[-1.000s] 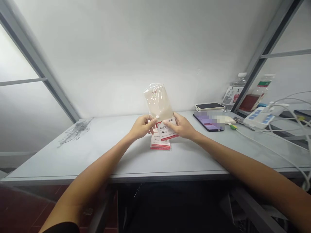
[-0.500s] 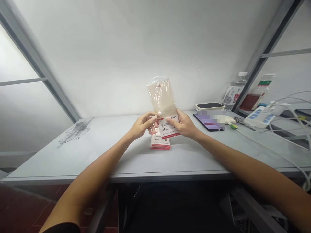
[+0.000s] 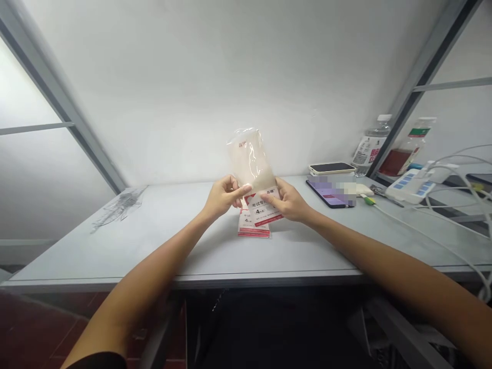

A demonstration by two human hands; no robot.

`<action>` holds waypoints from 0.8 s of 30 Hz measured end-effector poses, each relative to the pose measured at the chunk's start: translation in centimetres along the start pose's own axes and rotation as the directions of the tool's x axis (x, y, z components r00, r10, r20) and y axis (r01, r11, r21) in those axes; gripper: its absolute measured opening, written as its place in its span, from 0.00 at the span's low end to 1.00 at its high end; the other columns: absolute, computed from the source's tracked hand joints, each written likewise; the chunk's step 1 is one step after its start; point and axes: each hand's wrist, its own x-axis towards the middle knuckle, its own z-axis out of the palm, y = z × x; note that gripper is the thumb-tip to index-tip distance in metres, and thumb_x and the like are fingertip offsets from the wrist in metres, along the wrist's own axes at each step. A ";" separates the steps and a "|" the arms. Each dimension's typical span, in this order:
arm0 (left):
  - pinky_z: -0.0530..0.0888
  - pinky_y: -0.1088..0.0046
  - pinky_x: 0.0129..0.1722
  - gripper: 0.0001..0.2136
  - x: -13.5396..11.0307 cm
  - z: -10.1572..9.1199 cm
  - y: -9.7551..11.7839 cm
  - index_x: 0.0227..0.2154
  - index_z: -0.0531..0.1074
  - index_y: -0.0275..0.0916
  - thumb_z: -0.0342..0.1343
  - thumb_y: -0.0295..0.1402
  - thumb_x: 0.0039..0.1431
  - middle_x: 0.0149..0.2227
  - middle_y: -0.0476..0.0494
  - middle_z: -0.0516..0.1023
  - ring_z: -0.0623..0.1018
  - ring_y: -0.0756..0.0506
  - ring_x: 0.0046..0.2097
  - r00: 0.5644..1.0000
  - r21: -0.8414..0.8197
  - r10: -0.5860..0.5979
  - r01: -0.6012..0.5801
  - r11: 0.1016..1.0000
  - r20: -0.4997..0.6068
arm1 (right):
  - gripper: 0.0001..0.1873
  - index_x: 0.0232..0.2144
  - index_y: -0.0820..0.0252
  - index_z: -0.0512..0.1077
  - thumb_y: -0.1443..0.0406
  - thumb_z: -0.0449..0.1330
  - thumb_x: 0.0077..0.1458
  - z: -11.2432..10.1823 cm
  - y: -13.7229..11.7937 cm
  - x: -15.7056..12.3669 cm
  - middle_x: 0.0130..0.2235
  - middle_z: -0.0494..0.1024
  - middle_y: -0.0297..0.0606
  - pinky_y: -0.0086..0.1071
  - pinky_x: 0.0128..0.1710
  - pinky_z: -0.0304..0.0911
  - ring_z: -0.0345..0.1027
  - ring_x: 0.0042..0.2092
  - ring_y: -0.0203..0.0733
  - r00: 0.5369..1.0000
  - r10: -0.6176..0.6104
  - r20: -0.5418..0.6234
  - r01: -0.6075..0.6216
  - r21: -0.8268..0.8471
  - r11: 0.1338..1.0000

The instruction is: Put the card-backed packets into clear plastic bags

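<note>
Both hands hold a clear plastic packet (image 3: 251, 159) above the desk. It is tilted, beige in its upper part, with a white and red printed label at its lower end. My left hand (image 3: 225, 197) is closed, its thumb and fingers pinching the packet's left edge. On the other side my right hand (image 3: 290, 200) grips the label end, thumb in front and fingers behind. Beneath it, a small stack of similar red and white packets (image 3: 253, 232) lies on the desk, partly hidden by the held one.
The white desk (image 3: 154, 246) meets a pale wall behind. To the right are a phone with a lit screen (image 3: 330, 193), a second phone (image 3: 332, 167), a clear bottle (image 3: 371, 148), a bottle of dark red liquid (image 3: 403, 154), a power strip (image 3: 411, 183) and white cables (image 3: 423, 233).
The packet's top has swung left and down slightly. My left thumb now presses on the packet's front near its left edge; my right hand has moved slightly left and down.
</note>
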 end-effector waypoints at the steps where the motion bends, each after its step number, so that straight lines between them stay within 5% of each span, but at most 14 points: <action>1: 0.64 0.80 0.17 0.18 0.0 0.0 0.0 0.23 0.56 0.38 0.62 0.40 0.45 0.16 0.56 0.67 0.70 0.54 0.17 1.000 -0.006 -0.005 0.005 1.000 -0.008 | 0.16 0.40 0.60 0.65 0.57 0.58 0.52 0.0 0.0 0.0 0.36 0.76 0.39 0.35 0.33 0.68 0.72 0.36 0.43 1.000 -0.008 -0.001 0.008 0.001 1.000; 7: 0.66 0.78 0.19 0.17 0.0 0.0 0.3 0.33 0.68 0.35 0.62 0.41 0.45 0.27 0.48 0.74 0.74 0.52 0.25 0.997 0.035 -0.021 0.018 0.999 0.072 | 0.16 0.40 0.60 0.65 0.57 0.58 0.52 -0.1 -0.1 -0.2 0.35 0.76 0.39 0.35 0.32 0.68 0.72 0.36 0.44 0.999 -0.019 0.047 0.020 -0.014 1.000; 24: 0.68 0.77 0.23 0.14 -0.1 0.0 0.1 0.24 0.73 0.34 0.58 0.42 0.49 0.26 0.45 0.75 0.71 0.53 0.25 0.990 0.058 0.076 -0.083 0.995 0.115 | 0.18 0.42 0.59 0.65 0.56 0.58 0.52 0.0 -0.1 -0.3 0.38 0.76 0.40 0.37 0.35 0.68 0.72 0.38 0.45 0.997 -0.023 0.074 0.023 0.004 1.000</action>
